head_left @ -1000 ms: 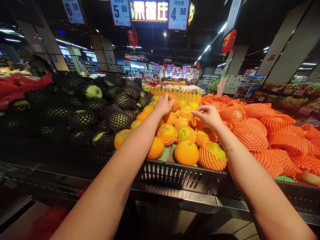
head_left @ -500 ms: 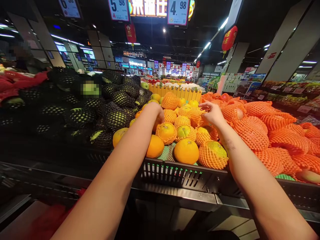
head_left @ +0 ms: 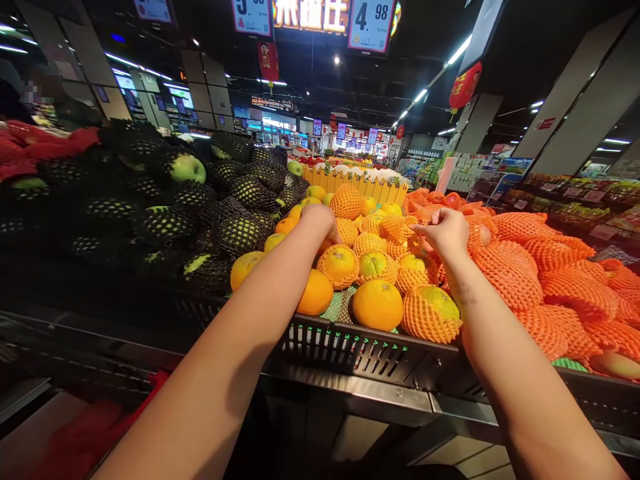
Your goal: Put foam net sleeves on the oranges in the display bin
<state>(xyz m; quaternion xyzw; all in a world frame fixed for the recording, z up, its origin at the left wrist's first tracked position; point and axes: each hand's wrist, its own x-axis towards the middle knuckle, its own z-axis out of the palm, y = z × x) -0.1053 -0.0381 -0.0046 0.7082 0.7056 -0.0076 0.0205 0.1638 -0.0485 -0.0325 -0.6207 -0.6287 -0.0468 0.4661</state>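
Note:
My left hand (head_left: 323, 223) is bent down over the left side of a pile of oranges (head_left: 377, 303). Its fingers are mostly hidden behind the wrist, so I cannot see what they touch. Just in front of it lies an orange in a foam net (head_left: 338, 265). My right hand (head_left: 447, 230) is closed, several fingers curled in, with one digit reaching left to the edge of an orange foam net sleeve (head_left: 399, 228). What is between its fingers, if anything, does not show. A netted greenish orange (head_left: 431, 313) sits at the front, below the right wrist.
A black slatted crate (head_left: 350, 347) holds the oranges, above a metal shelf edge (head_left: 395, 399). Dark-netted green fruit (head_left: 240, 233) is heaped on the left, orange-netted fruit (head_left: 505, 267) on the right. A yellow picket fence (head_left: 360, 185) stands behind. Another person (head_left: 73, 100) is at far left.
My right hand has drawn a little to the right, its spread fingers now curled in. My left hand stays bent down among the oranges. The whole view has shifted slightly.

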